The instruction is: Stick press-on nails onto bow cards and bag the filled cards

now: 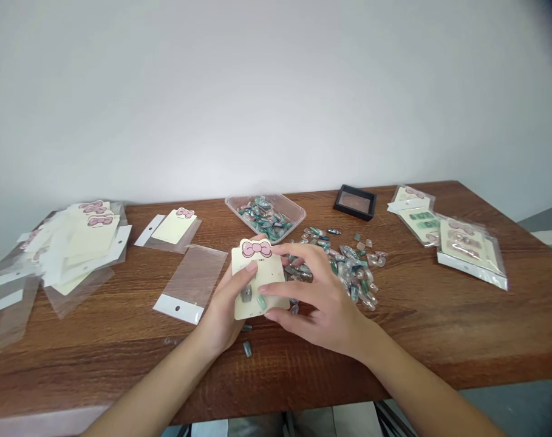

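A cream card (272, 273) with a pink bow at its top is held upright above the middle of the table. My left hand (225, 309) grips it from the left, thumb on its face. A grey press-on nail (246, 294) and a green nail (262, 302) lie on the card's lower part. My right hand (319, 297) is at the card's right side, its fingers spread, with fingertips touching the card near the green nail. Whether they pinch anything is too small to tell.
Loose nails (348, 267) are heaped right of the card, behind them a clear tub (297, 213) and a black frame (372, 206). Bow cards (91, 240) and clear bags (198, 273) lie left; packed cards (471, 243) lie right. A stray nail (247, 348) sits near the front.
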`<state>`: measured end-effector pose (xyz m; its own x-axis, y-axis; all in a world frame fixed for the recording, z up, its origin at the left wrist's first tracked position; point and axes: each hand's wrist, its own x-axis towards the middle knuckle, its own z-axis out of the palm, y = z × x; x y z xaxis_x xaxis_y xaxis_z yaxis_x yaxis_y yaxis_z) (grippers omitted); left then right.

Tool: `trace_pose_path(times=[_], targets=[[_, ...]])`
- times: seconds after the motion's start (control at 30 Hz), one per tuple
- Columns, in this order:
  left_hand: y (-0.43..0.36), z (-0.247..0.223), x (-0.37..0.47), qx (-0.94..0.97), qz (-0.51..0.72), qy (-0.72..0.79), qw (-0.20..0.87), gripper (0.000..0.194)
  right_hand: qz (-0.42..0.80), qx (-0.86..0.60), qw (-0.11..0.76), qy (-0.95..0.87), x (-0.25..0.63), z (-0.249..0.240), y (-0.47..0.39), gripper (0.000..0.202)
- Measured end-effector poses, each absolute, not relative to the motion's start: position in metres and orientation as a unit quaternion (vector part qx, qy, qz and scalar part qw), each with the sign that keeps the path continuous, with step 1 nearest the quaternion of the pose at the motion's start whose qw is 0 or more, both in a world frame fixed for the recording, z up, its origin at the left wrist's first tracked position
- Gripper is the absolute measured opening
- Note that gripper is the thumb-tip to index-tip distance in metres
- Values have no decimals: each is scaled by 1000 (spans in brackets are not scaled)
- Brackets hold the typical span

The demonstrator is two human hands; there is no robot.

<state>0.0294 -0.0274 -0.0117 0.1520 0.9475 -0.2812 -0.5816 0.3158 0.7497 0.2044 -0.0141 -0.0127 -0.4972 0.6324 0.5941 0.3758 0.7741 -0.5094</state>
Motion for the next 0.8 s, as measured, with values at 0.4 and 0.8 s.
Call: trace_pose_path(times=[0.4, 0.8], targets=[[-28, -14, 27, 250, 518, 372, 729, 66, 174, -302, 428, -834, 206, -13, -13, 9], [-31, -13, 25, 254, 519, 364, 730, 64, 188, -310, 437, -823, 209, -12, -10, 9]])
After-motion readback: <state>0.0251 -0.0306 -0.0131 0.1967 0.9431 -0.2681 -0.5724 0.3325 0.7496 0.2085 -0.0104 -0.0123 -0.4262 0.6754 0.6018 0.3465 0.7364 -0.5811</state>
